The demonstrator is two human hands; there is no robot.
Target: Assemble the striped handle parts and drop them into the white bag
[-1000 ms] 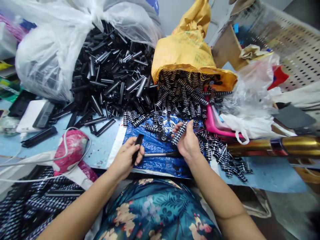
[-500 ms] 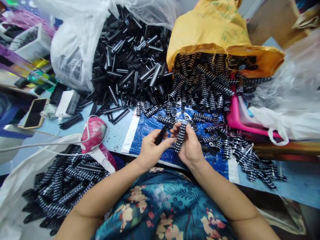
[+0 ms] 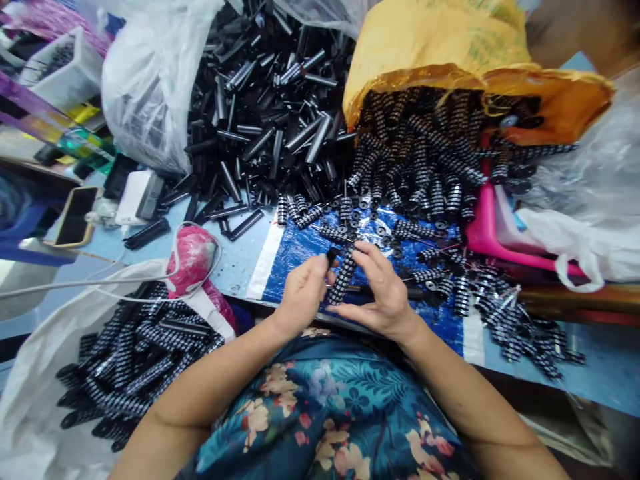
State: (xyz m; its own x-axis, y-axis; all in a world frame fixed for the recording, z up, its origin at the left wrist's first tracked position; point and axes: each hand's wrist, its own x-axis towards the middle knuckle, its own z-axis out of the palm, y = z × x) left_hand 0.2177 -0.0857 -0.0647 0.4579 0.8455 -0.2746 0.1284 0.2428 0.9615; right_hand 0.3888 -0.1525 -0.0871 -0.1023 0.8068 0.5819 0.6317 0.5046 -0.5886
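Note:
In the middle, over the blue sheet (image 3: 285,267), a black cylinder with rows of white marks (image 3: 343,278) stands tilted between my hands. My left hand (image 3: 303,291) has its fingers closed on a plain black piece (image 3: 331,254) and is close against the cylinder's left side. My right hand (image 3: 383,291) holds the cylinder, thumb at its lower end and fingertips at its upper end. Patterned cylinders (image 3: 425,167) lie heaped in front of the open yellow sack (image 3: 440,47), with small black discs (image 3: 383,231) near them.
Plain black tubes (image 3: 260,133) are piled at the back. A white sack (image 3: 30,373) with patterned cylinders stands front left, beside a pink wrapped bundle (image 3: 193,260) with a cable. A phone (image 3: 76,217) lies at the left, a pink tray edge (image 3: 487,223) at the right.
The patterned cylinder has moved left and down and leans more. My right hand has shifted its hold to the cylinder's two ends, and my left hand has closed further. The view has shifted slightly.

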